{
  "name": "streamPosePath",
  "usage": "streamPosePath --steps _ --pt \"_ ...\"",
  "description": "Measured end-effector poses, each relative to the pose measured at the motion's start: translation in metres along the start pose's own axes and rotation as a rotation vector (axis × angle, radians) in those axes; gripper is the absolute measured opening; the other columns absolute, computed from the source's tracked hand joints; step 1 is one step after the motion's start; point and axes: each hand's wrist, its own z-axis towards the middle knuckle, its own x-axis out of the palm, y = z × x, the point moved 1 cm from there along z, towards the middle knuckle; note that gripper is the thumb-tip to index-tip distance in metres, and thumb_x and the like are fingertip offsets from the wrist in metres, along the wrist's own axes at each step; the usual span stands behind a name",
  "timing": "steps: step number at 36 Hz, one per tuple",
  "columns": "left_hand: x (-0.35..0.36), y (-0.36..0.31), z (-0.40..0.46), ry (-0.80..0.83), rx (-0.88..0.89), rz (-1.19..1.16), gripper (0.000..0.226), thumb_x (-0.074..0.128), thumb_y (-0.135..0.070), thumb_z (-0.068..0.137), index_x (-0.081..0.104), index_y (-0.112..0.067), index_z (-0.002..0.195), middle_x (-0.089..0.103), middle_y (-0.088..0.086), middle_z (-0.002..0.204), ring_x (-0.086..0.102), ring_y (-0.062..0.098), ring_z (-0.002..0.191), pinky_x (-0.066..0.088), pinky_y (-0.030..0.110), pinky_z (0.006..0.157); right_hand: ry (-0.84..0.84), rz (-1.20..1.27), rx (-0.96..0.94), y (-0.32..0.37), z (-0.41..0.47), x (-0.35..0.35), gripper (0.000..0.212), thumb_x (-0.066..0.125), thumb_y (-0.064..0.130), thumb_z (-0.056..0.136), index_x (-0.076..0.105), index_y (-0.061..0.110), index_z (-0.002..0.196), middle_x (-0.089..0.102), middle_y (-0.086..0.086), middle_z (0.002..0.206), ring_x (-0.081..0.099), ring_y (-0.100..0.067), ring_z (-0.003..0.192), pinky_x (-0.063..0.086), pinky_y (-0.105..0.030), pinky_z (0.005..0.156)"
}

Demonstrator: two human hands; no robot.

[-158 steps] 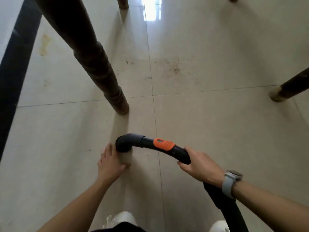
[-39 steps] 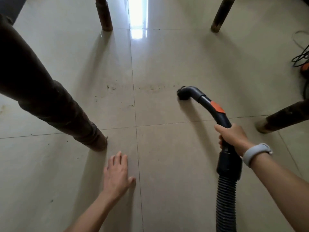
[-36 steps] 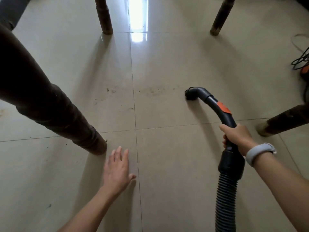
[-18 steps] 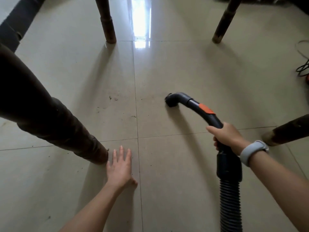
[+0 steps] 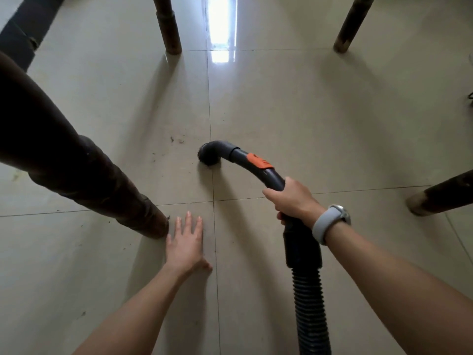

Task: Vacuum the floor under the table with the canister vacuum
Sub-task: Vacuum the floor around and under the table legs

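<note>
Head view: looks down at a glossy tiled floor [image 5: 294, 103] between four dark bench legs; the bench top is out of frame.
Hidden or cut off: the canister itself does not show; the ribbed hose [image 5: 311, 311] runs off the near edge. The near-left bench leg [image 5: 84, 172] is cut by the left edge, the right bench leg [image 5: 440, 193] by the right edge, and the two far legs [image 5: 169, 26] by the top edge. A dark cord [image 5: 470, 96] at the far right edge is barely visible. A dark strip [image 5: 23, 29] at the far left corner is hard to identify.
Right hand [image 5: 294, 201]: this grip is clamped round the black curved handle tube [image 5: 258, 167], fingers wrapped over it, just near of the orange slider [image 5: 258, 161]. A pale grey wristband [image 5: 329, 222] sits on the wrist.
Nozzle: the round brush head [image 5: 210, 155] sits far and left of the right hand, at the end of the curved tube, its bristles down at the floor beside a tile joint.
Debris: dark specks [image 5: 176, 140] lie on the tile just left and far of the brush head.
Left hand [image 5: 186, 244]: fingers spread apart and flat on the floor, holding nothing, just right of the near-left bench leg's foot and well near of the brush head.
</note>
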Motion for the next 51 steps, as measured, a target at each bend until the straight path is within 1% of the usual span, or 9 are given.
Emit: streamPosePath --steps 11,17,22,29,36,39,43,46,51 --pt "-0.001 -0.001 0.001 -0.021 0.011 0.015 0.129 0.077 -0.058 0.066 -0.010 -0.020 0.152 -0.019 0.009 0.159 -0.011 0.033 0.146 0.008 0.043 0.119 -0.423 0.185 0.147 -0.058 0.026 -0.071 0.022 0.060 0.024 0.085 0.056 0.002 0.089 0.057 -0.010 0.059 0.057 -0.026 0.048 0.053 -0.040 0.059" --pt "-0.001 0.002 -0.002 -0.043 0.017 0.015 0.126 0.075 -0.060 0.067 -0.010 -0.022 0.153 -0.019 0.007 0.159 -0.010 0.029 0.147 0.009 0.039 0.118 -0.172 0.196 0.013 -0.008 0.022 0.011 0.027 0.060 0.026 0.087 0.046 0.006 0.100 0.057 -0.013 0.076 0.059 -0.026 0.049 0.051 -0.034 0.051" --pt "0.000 0.006 -0.004 -0.067 0.023 0.007 0.127 0.073 -0.064 0.066 -0.012 -0.025 0.152 -0.020 0.002 0.159 -0.012 0.024 0.147 0.009 0.036 0.118 0.036 0.465 0.010 0.002 -0.012 0.041 0.026 0.062 0.018 0.087 0.045 0.010 0.105 0.054 -0.008 0.071 0.056 -0.021 0.050 0.053 -0.034 0.054" --pt "0.000 0.005 -0.004 -0.085 0.025 -0.002 0.123 0.072 -0.061 0.069 -0.011 -0.025 0.152 -0.019 0.002 0.159 -0.011 0.025 0.147 0.010 0.035 0.118 -0.110 0.287 -0.002 -0.016 -0.002 -0.002 0.025 0.060 0.018 0.091 0.045 0.006 0.107 0.054 -0.011 0.070 0.057 -0.026 0.049 0.051 -0.034 0.051" --pt "-0.001 0.005 -0.003 -0.071 0.020 -0.011 0.125 0.074 -0.061 0.067 -0.012 -0.026 0.152 -0.020 0.002 0.159 -0.011 0.025 0.147 0.009 0.036 0.118 -0.289 0.264 0.079 -0.001 0.039 -0.023 0.052 0.058 0.039 0.070 0.041 0.009 0.109 0.061 -0.024 0.105 0.066 -0.041 0.083 0.055 -0.056 0.078" --pt "-0.001 0.007 -0.003 -0.069 0.024 -0.020 0.125 0.074 -0.061 0.067 -0.011 -0.027 0.152 -0.021 -0.001 0.159 -0.012 0.024 0.147 0.013 0.036 0.118 -0.194 0.227 0.049 0.014 0.032 -0.003 0.050 0.059 0.038 0.072 0.040 0.008 0.107 0.061 -0.021 0.096 0.065 -0.040 0.080 0.055 -0.056 0.078" --pt "-0.001 0.009 -0.003 -0.068 0.026 -0.037 0.125 0.074 -0.062 0.066 -0.011 -0.029 0.152 -0.022 -0.003 0.158 -0.013 0.021 0.147 0.016 0.034 0.117 0.115 0.177 -0.001 0.027 0.013 0.006 0.027 0.055 0.018 0.093 0.040 0.009 0.113 0.054 -0.011 0.074 0.060 -0.025 0.055 0.057 -0.037 0.056" --pt "-0.001 0.008 -0.003 -0.065 0.025 -0.040 0.125 0.074 -0.061 0.067 -0.012 -0.028 0.152 -0.022 -0.002 0.158 -0.013 0.021 0.147 0.013 0.035 0.117 0.113 0.069 -0.058 0.040 0.021 -0.010 0.028 0.056 0.018 0.093 0.041 0.009 0.115 0.055 -0.009 0.073 0.059 -0.021 0.050 0.053 -0.032 0.050" --pt "-0.002 0.007 -0.002 -0.059 0.023 -0.037 0.126 0.075 -0.060 0.067 -0.012 -0.027 0.152 -0.022 -0.001 0.158 -0.012 0.023 0.147 0.011 0.035 0.118 -0.008 -0.023 -0.085 0.062 0.041 -0.012 0.035 0.059 0.022 0.087 0.042 0.005 0.113 0.057 -0.011 0.079 0.067 -0.036 0.078 0.056 -0.053 0.078"
